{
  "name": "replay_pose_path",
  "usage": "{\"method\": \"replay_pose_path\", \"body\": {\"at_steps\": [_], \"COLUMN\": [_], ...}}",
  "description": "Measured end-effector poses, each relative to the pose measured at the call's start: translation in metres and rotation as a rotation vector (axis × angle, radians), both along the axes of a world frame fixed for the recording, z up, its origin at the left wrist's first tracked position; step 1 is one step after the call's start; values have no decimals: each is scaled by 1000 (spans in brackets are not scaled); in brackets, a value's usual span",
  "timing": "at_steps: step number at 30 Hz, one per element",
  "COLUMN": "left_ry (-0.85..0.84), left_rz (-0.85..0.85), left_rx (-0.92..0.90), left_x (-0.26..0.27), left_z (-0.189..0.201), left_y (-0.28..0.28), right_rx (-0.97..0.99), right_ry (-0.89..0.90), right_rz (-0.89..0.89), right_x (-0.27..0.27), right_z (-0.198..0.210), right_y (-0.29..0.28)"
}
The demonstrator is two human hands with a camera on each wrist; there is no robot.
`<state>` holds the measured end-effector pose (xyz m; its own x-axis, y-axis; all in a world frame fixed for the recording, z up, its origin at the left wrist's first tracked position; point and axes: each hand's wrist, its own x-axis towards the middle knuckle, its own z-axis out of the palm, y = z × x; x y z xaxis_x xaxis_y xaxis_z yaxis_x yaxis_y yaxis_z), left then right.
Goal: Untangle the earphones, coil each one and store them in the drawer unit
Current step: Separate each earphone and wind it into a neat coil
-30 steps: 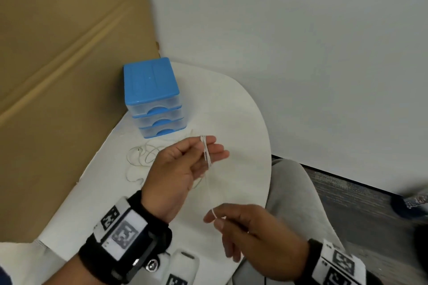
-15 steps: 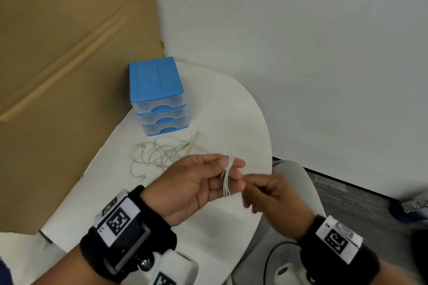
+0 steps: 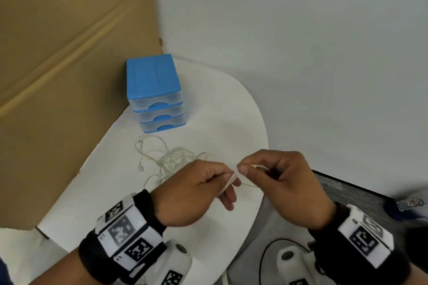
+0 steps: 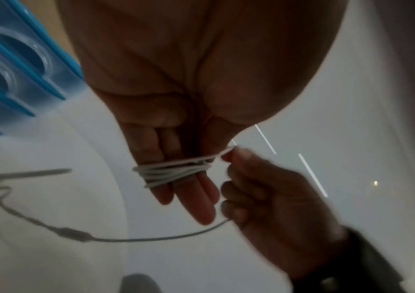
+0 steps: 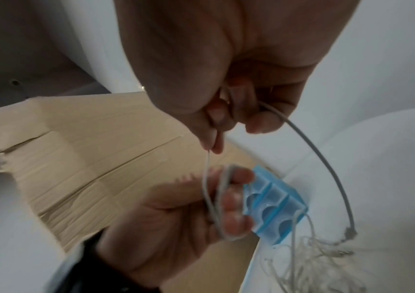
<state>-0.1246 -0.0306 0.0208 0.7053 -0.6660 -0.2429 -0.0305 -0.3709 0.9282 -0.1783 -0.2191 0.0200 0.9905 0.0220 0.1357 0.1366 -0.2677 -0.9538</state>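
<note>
I see my left hand [image 3: 196,190] with white earphone cable [image 4: 173,172] wound round its straight fingers; my right hand [image 3: 284,183] pinches the loose strand. Tangled earphones [image 3: 169,162] lie at 10 o'clock, the 3-drawer unit [image 3: 155,92] beyond.

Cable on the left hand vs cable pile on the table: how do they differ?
The cable on the left hand is wound in neat loops around the fingers; the pile lies loose and tangled. The first is held above the table, the pile rests on it. Both are thin and white.
</note>
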Motion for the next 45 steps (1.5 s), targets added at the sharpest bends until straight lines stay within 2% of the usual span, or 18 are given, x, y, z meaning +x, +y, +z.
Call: {"method": "replay_pose_path", "body": {"at_steps": [4, 8, 12, 13, 15, 17, 19, 21, 22, 24, 28, 31, 33, 35, 38, 41, 45], "left_ry": [470, 687, 600, 537, 319, 37, -209, -329, -323, -176, 291, 455, 478, 431, 341, 333, 347], "left_rz": [142, 283, 540, 574, 580, 501, 324, 125, 65, 34, 166, 326, 373, 431, 481, 473, 472], "left_rx": [-364, -632, -752, -735, -579, -335, -127, 9, 46, -2, -415, -724, -924, -1020, -1014, -995, -956], "left_x": [0, 3, 9, 11, 14, 13, 8, 2, 1, 1, 4, 14, 25, 34, 37, 35, 32], "left_z": [12, 23, 19, 16, 9, 0, -5, -5, -3, 4, 37, 66, 79, 86, 86, 83, 84], "left_y": [0, 0, -3, -3, -1, 2, 4, 4, 4, 3, 6, 15, 27, 39, 46, 42, 37], "right_rx": [161, 224, 71, 25, -38, -71, -102, -153, -172, -161, -2, 205, 287, 289, 204, 133, -20], "right_ry": [66, 186, 282, 292, 271, 177, 68, -2, -23, -41, -39, 42, 75, 51, -82, -290, -467], "right_rz": [-104, 2, 228, 278, 336, 301, 218, 111, 62, -6, -67, -36, -13, -25, -160, -275, -267], "right_x": [6, 1, -16, -20, -25, -23, -17, -8, -4, 3, 33, 59, 72, 85, 115, 147, 173], "right_z": [-21, -41, -44, -42, -32, -18, -8, -2, -1, 1, 3, 7, 13, 24, 54, 94, 134], "right_y": [-3, 14, 33, 37, 42, 40, 31, 17, 10, -1, -9, -8, -4, 1, 10, 16, 19]}}
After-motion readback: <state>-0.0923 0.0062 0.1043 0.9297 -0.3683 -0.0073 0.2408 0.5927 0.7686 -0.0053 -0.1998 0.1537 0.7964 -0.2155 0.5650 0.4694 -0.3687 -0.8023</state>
